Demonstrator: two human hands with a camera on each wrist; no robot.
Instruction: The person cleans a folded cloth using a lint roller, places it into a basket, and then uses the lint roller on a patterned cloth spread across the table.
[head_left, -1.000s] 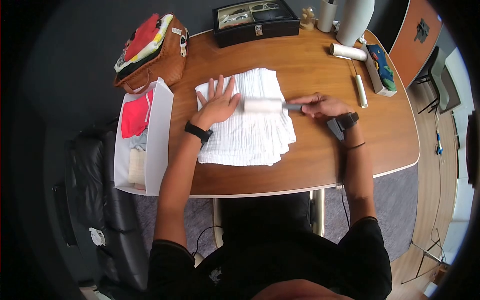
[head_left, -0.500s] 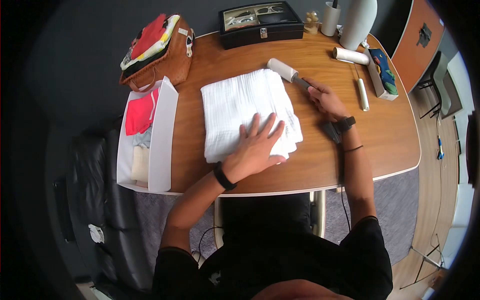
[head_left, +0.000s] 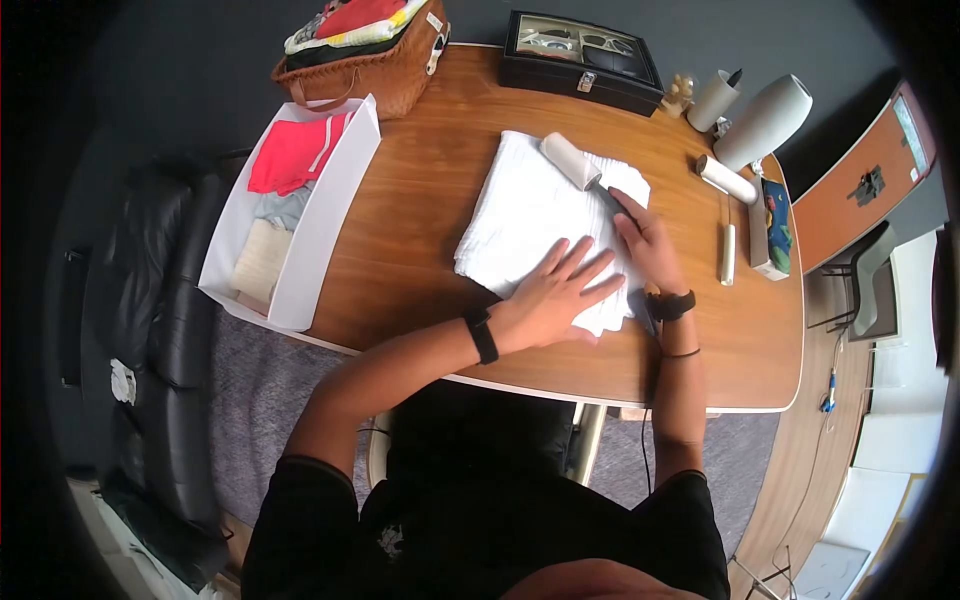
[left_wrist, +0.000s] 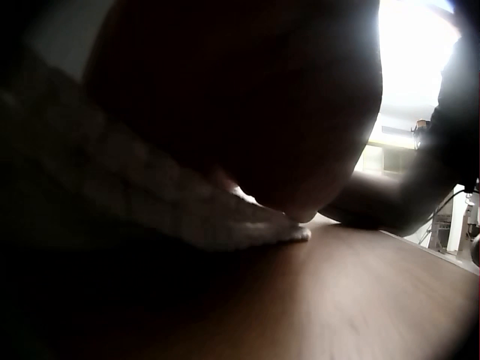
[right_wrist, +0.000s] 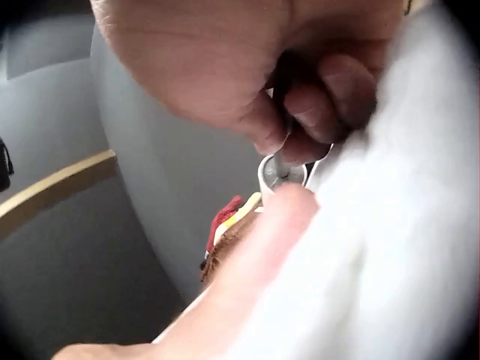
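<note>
Two hands work one folded cloth point(head_left: 530, 215) on a wooden counter point(head_left: 420, 250), seen from above. White and ribbed, the cloth lies near the counter's middle, its long axis slanting from the near right corner up toward the far left.

Flat on the cloth's near right corner, the left hand point(head_left: 555, 295) presses down with fingers spread and straight, pointing up and right; it grips nothing. From the left wrist view, only a dark palm over the cloth's edge can be made out.

Just beyond it, at the cloth's right edge, the right hand point(head_left: 645, 245) has its fingers curled round the dark handle of a lint roller point(head_left: 572, 161). Its white drum rests on the cloth's far edge, up and to the left of that hand, so the tool's long axis runs diagonally away from the person and roughly in line with the forearm. Of the two hands, the right is the nearer to the drum; the left sits well back from it toward the person, with bare cloth between. The right wrist view shows fingers closed about the stem, cloth alongside.

Beyond the cloth stand a dark case point(head_left: 580, 62) and a woven basket point(head_left: 365, 55); a white bin point(head_left: 315, 230) hangs at the counter's left edge.
</note>
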